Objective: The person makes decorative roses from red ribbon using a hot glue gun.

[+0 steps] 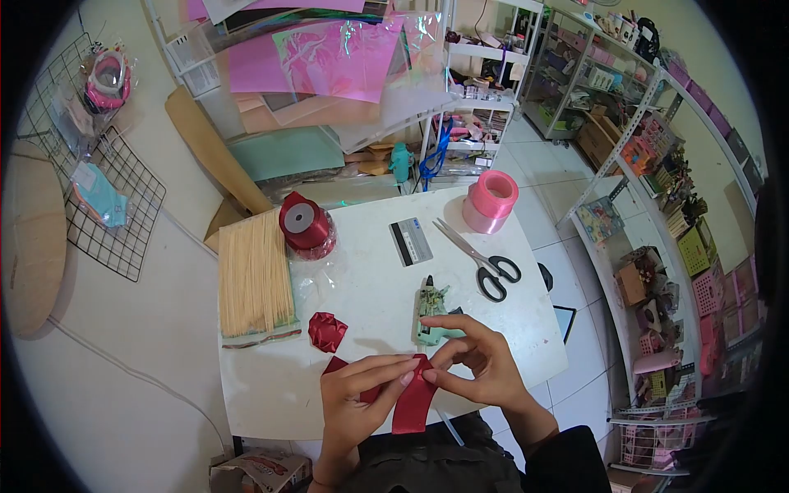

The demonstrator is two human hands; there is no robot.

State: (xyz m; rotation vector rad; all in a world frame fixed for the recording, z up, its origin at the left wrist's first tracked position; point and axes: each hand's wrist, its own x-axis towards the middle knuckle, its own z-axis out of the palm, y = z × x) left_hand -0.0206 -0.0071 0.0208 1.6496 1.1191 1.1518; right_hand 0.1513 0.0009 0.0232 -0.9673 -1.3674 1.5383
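A dark red satin ribbon piece (pixel 413 408) hangs down between my two hands at the table's front edge. My left hand (pixel 362 394) pinches its upper part, thumb and fingers closed on it. The thumb and index finger of my right hand (pixel 477 361) press the ribbon's top edge from the other side, while its other fingers curl. More red ribbon (pixel 334 365) shows behind my left fingers. Just beyond my hands lies a mint-green glue gun (pixel 431 306), partly hidden by my right hand. A folded red ribbon rose (pixel 327 332) rests on the table to the left.
On the white table (pixel 362 287) lie a pack of thin wooden sticks (pixel 255 279), a red ribbon roll (pixel 306 226), a card (pixel 410 241), black-handled scissors (pixel 485 261) and pink ribbon rolls (pixel 491 202). Shelves (pixel 657 246) stand on the right.
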